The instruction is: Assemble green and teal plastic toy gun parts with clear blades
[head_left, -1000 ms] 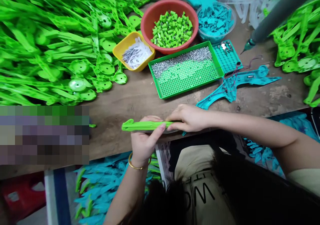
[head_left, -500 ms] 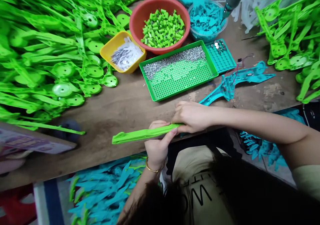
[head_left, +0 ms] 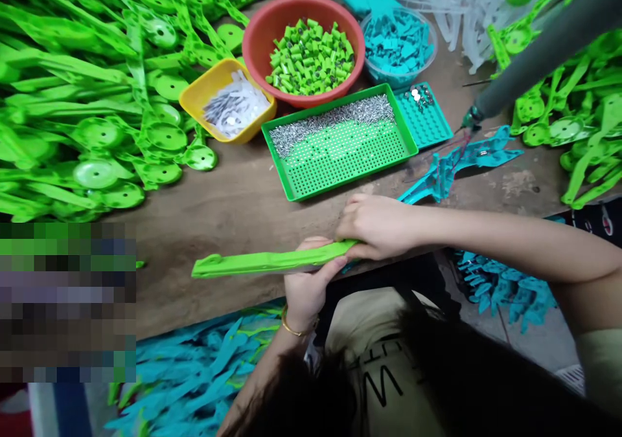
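Note:
A long, narrow green plastic part [head_left: 257, 262] lies roughly level above the table's near edge, its free end pointing left. Near its right half my left hand [head_left: 305, 288] is wrapped round it, thumb on the near side and fingers on the far side. My right hand [head_left: 373, 228] closes over the right end of the part, and its fingers hide that end. A bit of blue plastic shows just below my right hand. Past that hand, on the table, lies an open blue plastic shell [head_left: 444, 171] with thin wires on it.
A green perforated tray [head_left: 340, 181] of small screws lies ahead, beside a blue tray [head_left: 427, 126]. Behind stand a yellow tub [head_left: 194, 100], a red bowl [head_left: 304, 100] and a clear tub [head_left: 430, 68]. Green parts [head_left: 97, 133] pile up left. A grey screwdriver-like tool [head_left: 534, 61] hangs right.
The grey tool has come lower and nearer, its tip now over the blue shell. The green part reaches further left in view. Both hands keep nearly the same hold; the view has shifted slightly.

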A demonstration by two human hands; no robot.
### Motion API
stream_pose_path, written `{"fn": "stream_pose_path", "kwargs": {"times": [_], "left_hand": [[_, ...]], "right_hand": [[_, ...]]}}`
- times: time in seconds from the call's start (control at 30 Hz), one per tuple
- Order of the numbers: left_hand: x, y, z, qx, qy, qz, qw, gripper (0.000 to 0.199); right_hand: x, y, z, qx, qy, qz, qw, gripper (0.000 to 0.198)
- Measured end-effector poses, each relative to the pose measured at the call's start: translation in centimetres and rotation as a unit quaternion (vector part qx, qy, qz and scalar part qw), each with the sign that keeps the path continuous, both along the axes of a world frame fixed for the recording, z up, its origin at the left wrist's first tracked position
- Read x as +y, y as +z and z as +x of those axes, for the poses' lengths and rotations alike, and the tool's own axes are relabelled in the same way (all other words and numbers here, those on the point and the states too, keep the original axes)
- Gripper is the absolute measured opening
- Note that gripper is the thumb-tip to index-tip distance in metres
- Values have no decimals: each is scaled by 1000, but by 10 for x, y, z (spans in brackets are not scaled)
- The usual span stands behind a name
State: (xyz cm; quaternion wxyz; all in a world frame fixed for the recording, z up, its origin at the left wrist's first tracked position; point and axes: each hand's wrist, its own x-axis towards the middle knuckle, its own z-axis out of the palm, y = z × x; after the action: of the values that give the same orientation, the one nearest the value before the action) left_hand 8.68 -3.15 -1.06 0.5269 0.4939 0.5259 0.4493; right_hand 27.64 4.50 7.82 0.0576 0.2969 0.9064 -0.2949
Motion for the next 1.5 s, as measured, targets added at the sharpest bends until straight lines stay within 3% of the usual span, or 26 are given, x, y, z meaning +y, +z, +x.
{"fn": "stream_pose_path", "kwargs": {"times": [0.13, 0.27, 0.4, 0.5, 0.57, 0.7, 0.87, 0.97, 1.03, 1.17, 1.33, 1.5], "left_hand": [[-2, -2, 6, -64, 30, -10, 997, 24], [0, -3, 2, -45, 13, 10, 999, 20], [-2, -1, 1, -6, 22, 51, 998, 26], [-6, 4, 5, 57, -36, 29, 997, 43], [-10, 8, 9, 127, -63, 24, 990, 40], [-13, 10, 17, 189, -43, 49, 980, 28], [-4, 21, 12, 163, -69, 72, 982, 35], [3, 41, -12, 70, -84, 88, 990, 57], [7, 56, -31, 46, -54, 126, 989, 53], [11, 72, -51, 165, -79, 187, 965, 31], [14, 66, -48, 167, -99, 212, 958, 33], [19, 61, -45, 188, -98, 223, 952, 27]], "right_hand": [[-2, -4, -2, 19, 8, 8, 1000, 28], [0, 1, 3, -11, -12, 0, 1000, 33], [5, 13, 13, -49, -28, -15, 998, 33], [7, 21, 17, -17, -25, -28, 999, 27], [5, 25, 17, 0, -31, -31, 999, 26], [-3, 29, 16, 1, -46, -21, 999, 25], [-9, 33, 21, -11, -53, 8, 999, 27], [-11, 33, 26, 3, -55, 52, 997, 27], [-13, 32, 27, 4, -59, 81, 995, 26], [-21, 27, 14, 42, -63, 118, 990, 31], [-34, 8, -17, 133, -91, 98, 982, 31], [-37, -17, -27, 202, -130, 111, 964, 29]]}}
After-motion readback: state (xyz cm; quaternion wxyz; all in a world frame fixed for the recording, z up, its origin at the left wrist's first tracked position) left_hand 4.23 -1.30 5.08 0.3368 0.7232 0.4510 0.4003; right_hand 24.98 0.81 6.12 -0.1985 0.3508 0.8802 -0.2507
